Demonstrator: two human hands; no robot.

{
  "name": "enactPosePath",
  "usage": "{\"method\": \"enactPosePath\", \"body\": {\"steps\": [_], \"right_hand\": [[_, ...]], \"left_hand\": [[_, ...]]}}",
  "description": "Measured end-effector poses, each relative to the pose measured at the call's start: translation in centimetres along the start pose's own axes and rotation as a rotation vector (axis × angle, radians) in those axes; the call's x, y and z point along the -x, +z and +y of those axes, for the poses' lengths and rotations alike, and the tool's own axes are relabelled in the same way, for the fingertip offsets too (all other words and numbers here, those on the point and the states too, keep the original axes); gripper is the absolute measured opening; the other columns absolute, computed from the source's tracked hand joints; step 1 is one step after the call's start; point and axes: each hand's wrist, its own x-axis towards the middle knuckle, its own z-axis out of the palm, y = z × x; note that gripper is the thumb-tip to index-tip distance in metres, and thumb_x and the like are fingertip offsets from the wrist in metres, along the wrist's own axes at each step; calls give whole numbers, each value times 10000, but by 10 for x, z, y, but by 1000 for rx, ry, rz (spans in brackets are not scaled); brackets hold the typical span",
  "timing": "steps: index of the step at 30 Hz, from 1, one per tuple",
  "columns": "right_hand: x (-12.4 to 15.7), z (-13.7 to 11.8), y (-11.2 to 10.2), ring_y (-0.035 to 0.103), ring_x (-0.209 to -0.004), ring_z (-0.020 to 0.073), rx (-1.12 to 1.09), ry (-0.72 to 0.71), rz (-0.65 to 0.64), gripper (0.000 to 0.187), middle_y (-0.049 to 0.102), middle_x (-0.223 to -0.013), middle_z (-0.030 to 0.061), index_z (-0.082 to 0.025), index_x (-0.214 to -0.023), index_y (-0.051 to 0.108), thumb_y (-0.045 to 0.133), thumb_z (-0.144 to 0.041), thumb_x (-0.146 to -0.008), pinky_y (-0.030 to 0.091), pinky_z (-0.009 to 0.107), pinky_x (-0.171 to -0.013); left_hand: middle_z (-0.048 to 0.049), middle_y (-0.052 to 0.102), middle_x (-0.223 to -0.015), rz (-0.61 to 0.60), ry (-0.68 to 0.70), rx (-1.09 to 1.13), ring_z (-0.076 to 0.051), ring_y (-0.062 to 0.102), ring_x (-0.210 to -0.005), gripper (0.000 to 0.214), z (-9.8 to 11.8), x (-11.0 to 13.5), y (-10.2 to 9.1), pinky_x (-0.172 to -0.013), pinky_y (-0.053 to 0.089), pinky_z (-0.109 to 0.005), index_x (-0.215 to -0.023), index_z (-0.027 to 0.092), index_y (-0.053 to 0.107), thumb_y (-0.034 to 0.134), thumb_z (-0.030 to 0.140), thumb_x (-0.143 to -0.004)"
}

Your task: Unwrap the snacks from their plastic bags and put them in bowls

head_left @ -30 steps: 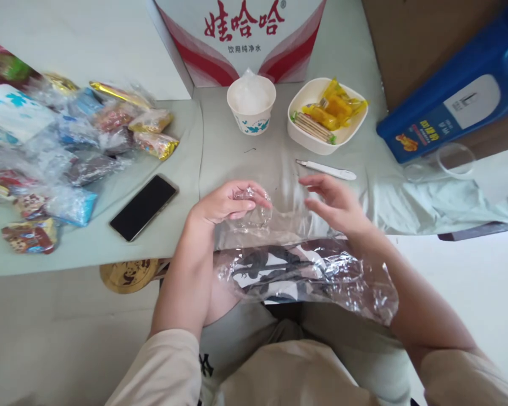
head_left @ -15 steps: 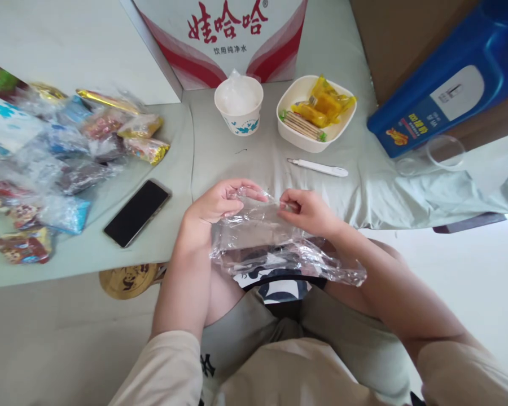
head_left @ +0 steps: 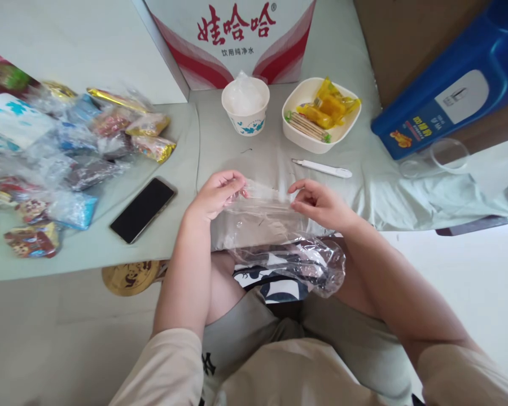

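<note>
My left hand (head_left: 217,194) pinches the left end of the top edge of a clear plastic bag (head_left: 279,237). My right hand (head_left: 319,204) pinches the right end of the same edge. The bag is stretched between them at the table's front edge and hangs crumpled down over my lap. It looks empty. Both hands are closed on the thin film.
A black phone (head_left: 143,209) lies left of my hands. Wrapped snacks (head_left: 68,152) are heaped at far left. Behind stand a paper cup (head_left: 245,107), a white bowl of snacks (head_left: 322,115), a white pen-like tool (head_left: 322,168), a red-and-white carton (head_left: 237,39) and a blue jug (head_left: 444,90).
My right hand, open a second ago, has closed on the bag's edge. Both hands moved up a little and spread the edge; the hanging part has gathered shorter.
</note>
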Motion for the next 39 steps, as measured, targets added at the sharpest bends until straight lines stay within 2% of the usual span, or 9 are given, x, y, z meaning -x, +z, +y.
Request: {"method": "enactPosePath", "body": {"steps": [7,13,17,20,24,28,32,35,39], "right_hand": [[-2,4,-4,439,-523,89,235,-12,188,187,664,-806,0,-192,-1002,695,611,-305,-878,398,277,-562],[3,-1,-8,643,-782,200,488,-246,634,241,701,-1023,77,-227,-1063,687,555,-192,-864,545,383,-777],[17,-13,-9,704,-1008,234,334,-566,109,287,737,-1089,84,-223,-1205,655,542,-292,-950,573,409,-907],[26,-11,0,578,-1361,335,447,-475,-252,609,630,-1449,144,-234,-1445,553,683,-473,-901,476,535,-1122],[30,3,17,253,-1581,452,850,-155,-305,923,310,-1720,123,-314,-1594,426,821,-296,-760,265,676,-1237],[24,8,17,262,-1579,447,895,-149,-286,836,294,-1728,102,-326,-1575,474,746,-245,-788,272,684,-1226],[18,7,9,369,-1541,399,848,-161,-220,542,421,-1671,71,-313,-1476,606,566,-257,-939,340,638,-1205],[15,9,10,392,-1533,379,858,-119,-126,483,467,-1642,59,-300,-1457,627,486,-260,-997,345,621,-1210],[9,12,10,421,-1517,375,752,-100,-27,454,537,-1590,65,-280,-1414,656,414,-284,-1029,350,635,-1202]], "left_hand": [[13,673,-639,267,107,37,-44,322,-375,248,-5,-9,-4,-376,175,-218,-756,214,597,789,371,-744],[46,626,-579,520,188,-56,-52,323,-362,117,-12,-20,-6,-377,211,-215,-801,210,605,698,270,-841],[51,600,-592,676,227,-90,-45,341,-385,141,-21,-28,-15,-395,237,-200,-805,200,582,673,271,-887],[38,581,-652,730,254,-102,-56,415,-447,189,-31,-35,-27,-432,298,-201,-846,201,575,673,347,-913],[-33,645,-976,778,355,-185,-155,663,-799,326,-41,-39,-38,-683,516,-266,-1100,244,563,695,465,-900],[-97,575,-1331,845,618,-469,-261,540,-1335,496,-39,-20,-31,-1129,435,-448,-1273,263,523,727,380,-836],[-78,650,-1106,713,803,-605,-246,623,-1141,218,-35,18,-16,-1057,490,-436,-1012,230,618,662,385,-866],[-49,688,-900,327,698,-634,-209,672,-907,176,-34,44,-8,-920,558,-392,-890,225,625,600,395,-929],[-105,718,-1286,-1,550,-919,-347,601,-1302,453,-38,57,-9,-1166,443,-553,-1139,235,712,842,381,-731]]}}
